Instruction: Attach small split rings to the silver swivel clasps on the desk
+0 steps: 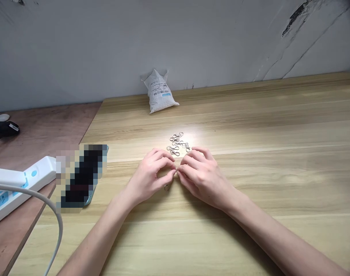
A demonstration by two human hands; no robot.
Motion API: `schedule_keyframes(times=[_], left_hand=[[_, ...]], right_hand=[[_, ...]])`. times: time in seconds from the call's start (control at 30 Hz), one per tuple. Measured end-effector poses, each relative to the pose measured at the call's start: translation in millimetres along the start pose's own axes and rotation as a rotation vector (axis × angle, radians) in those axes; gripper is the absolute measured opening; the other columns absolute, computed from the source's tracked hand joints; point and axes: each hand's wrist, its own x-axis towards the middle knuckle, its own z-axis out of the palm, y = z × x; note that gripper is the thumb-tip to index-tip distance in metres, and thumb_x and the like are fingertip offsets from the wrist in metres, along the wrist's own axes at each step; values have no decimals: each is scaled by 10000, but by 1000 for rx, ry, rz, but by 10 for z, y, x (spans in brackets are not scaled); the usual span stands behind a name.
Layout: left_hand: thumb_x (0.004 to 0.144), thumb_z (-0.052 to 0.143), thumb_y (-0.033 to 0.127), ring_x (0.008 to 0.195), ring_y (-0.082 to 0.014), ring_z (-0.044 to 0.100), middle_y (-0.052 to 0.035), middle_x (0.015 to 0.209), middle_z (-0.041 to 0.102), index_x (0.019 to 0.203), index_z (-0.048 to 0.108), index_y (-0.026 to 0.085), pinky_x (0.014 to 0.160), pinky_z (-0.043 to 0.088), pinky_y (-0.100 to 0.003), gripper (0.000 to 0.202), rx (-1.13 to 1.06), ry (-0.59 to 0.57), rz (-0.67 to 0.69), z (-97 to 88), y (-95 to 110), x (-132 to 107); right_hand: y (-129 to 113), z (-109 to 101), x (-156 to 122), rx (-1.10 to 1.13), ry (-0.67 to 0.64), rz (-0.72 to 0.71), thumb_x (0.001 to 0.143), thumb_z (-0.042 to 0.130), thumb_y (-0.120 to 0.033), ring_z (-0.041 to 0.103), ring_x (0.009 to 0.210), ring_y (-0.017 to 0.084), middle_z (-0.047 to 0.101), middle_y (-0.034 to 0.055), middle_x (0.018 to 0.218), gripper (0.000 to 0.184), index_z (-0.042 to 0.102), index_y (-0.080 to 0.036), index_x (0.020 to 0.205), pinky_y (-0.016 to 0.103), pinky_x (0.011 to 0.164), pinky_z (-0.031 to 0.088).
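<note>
My left hand (151, 174) and my right hand (200, 172) meet fingertip to fingertip over the light wooden table (249, 172). Both are pinched together on a tiny piece between them that is too small to make out. A small metal ring (166, 187) lies on the table just below my left fingertips. A little pile of several silver metal clasps (178, 143) lies right behind my fingers, in a bright patch of light.
A small white tied bag (160, 92) with a label leans at the wall. A blurred-out phone (82, 174) lies left of my left hand. A white power strip (16, 184) with a grey cable (52, 214) sits on the darker table at the left.
</note>
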Motion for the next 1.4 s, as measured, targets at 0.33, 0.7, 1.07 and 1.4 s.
schedule_keyframes(times=[0.33,0.7,1.07,1.4], left_hand=[[900,559,195,1052,-213,578,-44,1050,677,855,614,203,929,417,-401,71,190,26,40,-21,23,7],[934,530,181,1118,-220,551,-49,1134,628,926,595,213,999,392,-428,73,133,196,-27,-4,112,14],[927,563,259,875,-151,574,-51,1030,582,1095,610,218,834,475,-326,180,12,51,-80,-100,9,-6],[820,699,384,690,-139,536,23,776,568,944,613,234,617,396,-252,213,135,-306,-78,-183,50,-50]], right_hand=[[24,-59,21,-22,57,-16,934,512,-152,573,856,175,670,27,812,189,657,-197,820,400,1001,377],[-88,-7,46,-65,173,79,921,545,-145,581,840,177,685,17,765,198,639,-197,754,386,992,372],[37,65,29,-138,62,126,934,526,-175,543,888,210,663,46,827,206,684,-187,803,375,908,368],[212,-116,57,-108,-54,183,935,530,-218,548,905,232,644,94,974,204,665,-156,1074,379,830,416]])
